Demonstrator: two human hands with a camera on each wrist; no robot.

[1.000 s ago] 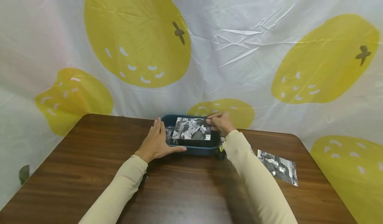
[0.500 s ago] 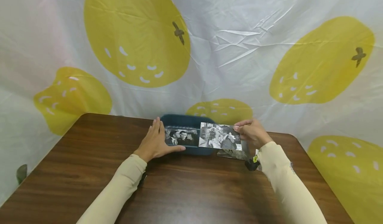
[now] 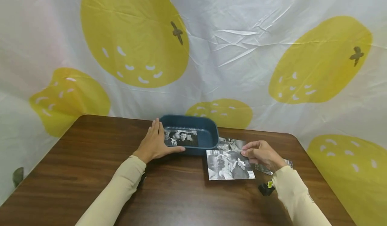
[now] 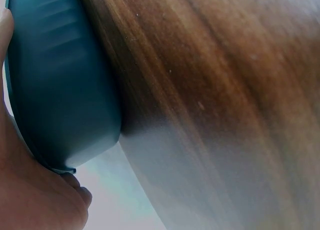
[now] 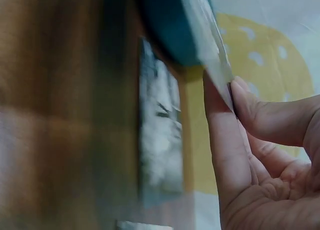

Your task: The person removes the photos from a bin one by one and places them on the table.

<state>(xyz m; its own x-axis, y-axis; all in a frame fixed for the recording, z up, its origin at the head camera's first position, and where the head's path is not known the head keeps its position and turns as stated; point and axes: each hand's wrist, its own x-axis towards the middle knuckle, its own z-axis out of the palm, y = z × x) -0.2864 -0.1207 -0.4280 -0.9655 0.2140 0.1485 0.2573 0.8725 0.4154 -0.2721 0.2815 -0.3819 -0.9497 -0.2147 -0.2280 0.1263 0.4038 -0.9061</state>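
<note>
In the head view, my right hand (image 3: pixel 264 154) pinches a black-and-white photo (image 3: pixel 226 165) by its upper right corner, above the table to the right of a dark blue tub (image 3: pixel 209 135). Thumb and fingers on the photo's edge show in the right wrist view. My left hand (image 3: pixel 152 144) rests on the tub's left end, fingers straight along the side and thumb along the front rim. Inside the tub lies another black-and-white photo (image 3: pixel 181 138), its left edge partly hidden. In the left wrist view, part of my left hand (image 4: pixel 37 195) touches the tub's rim.
On the table (image 3: pixel 181 192), a photo (image 3: pixel 232 142) lies right of the tub, partly covered by the held one. Another photo (image 3: pixel 264 169) lies mostly hidden under my right hand. A white curtain (image 3: pixel 205 61) with yellow fruit prints hangs behind the table.
My right hand has lifted the photo out of the tub and carried it right and toward me, uncovering the photo inside. My left hand has stayed on the tub.
</note>
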